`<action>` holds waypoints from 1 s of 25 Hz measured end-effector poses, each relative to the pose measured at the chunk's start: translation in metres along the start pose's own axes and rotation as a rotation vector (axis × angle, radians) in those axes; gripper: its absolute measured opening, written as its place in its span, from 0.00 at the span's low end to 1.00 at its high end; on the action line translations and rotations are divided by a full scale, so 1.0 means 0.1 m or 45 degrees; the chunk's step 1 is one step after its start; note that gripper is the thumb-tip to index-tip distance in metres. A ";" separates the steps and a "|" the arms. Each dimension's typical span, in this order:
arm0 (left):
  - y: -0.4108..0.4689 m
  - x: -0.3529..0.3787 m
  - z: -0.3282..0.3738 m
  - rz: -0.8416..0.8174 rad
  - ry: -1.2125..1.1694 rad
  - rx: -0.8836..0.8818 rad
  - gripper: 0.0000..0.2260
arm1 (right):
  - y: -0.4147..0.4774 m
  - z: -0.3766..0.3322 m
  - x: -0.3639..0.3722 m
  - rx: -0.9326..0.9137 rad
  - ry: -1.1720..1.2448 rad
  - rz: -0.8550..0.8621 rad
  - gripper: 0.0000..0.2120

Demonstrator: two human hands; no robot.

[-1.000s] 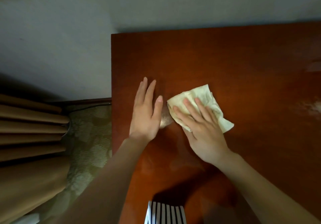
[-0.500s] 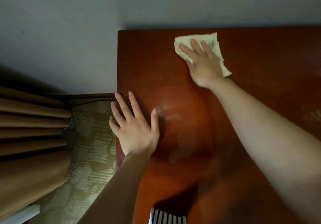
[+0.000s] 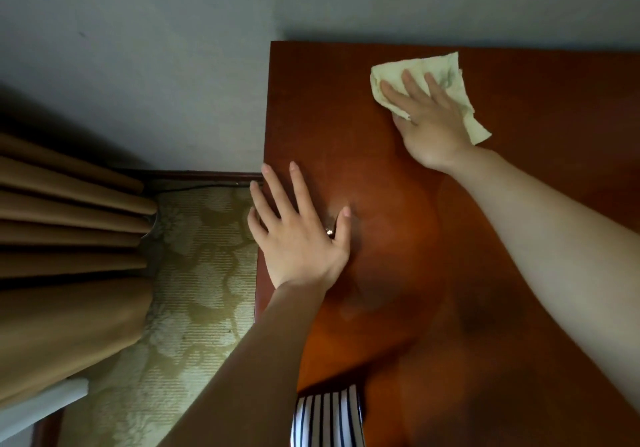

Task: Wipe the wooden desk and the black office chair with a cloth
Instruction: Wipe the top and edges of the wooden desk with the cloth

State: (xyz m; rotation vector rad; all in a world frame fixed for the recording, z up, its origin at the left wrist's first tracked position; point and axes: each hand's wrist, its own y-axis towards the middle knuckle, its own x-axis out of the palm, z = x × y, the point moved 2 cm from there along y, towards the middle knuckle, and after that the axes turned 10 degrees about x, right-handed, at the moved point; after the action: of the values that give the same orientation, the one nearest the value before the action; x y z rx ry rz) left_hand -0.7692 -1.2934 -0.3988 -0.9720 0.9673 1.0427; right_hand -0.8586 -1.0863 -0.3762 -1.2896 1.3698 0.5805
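Since a second ago the right hand (image 3: 433, 131) has slid the cloth (image 3: 448, 74) from beside the left hand (image 3: 298, 242) to the far edge of the table (image 3: 554, 117). Its fingers (image 3: 412, 84) lie straight, pressing the cloth flat. The left hand's fingers rest spread and relaxed at the table's left edge.

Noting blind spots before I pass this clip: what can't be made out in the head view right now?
- The black office chair: nowhere in the head view.
- The reddish-brown wooden desk: right and near parts cut off by the frame edges.
- The pale yellow-green cloth: middle hidden under the right hand pressing it.
- The small shiny thing beside the thumb of the left hand: too small to identify.
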 end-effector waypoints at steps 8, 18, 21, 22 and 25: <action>-0.29 -0.19 -0.31 0.011 -0.575 0.018 0.32 | -1.39 -0.13 0.52 -0.271 -0.033 -0.082 0.21; -0.84 -0.13 -0.44 -0.063 -0.849 -0.658 0.25 | -2.09 -0.23 0.92 -0.619 -0.136 -0.058 0.22; -0.83 -0.13 -0.45 -0.034 -0.833 -0.639 0.24 | -1.75 -0.47 0.82 -0.594 -0.151 -0.083 0.23; -0.83 -0.13 -0.45 -0.017 -0.841 -0.630 0.23 | -1.61 -0.59 0.79 -0.565 -0.142 -0.073 0.23; -0.82 -0.11 -0.48 0.039 -0.894 -0.601 0.23 | -1.16 -0.90 0.71 -0.506 -0.121 -0.019 0.23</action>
State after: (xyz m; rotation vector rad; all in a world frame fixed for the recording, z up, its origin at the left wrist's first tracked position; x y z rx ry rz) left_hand -0.7006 -1.3585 -0.3874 -0.8611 0.1546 1.5362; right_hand -0.7723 -1.2250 -0.3800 -1.5636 1.2020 0.9254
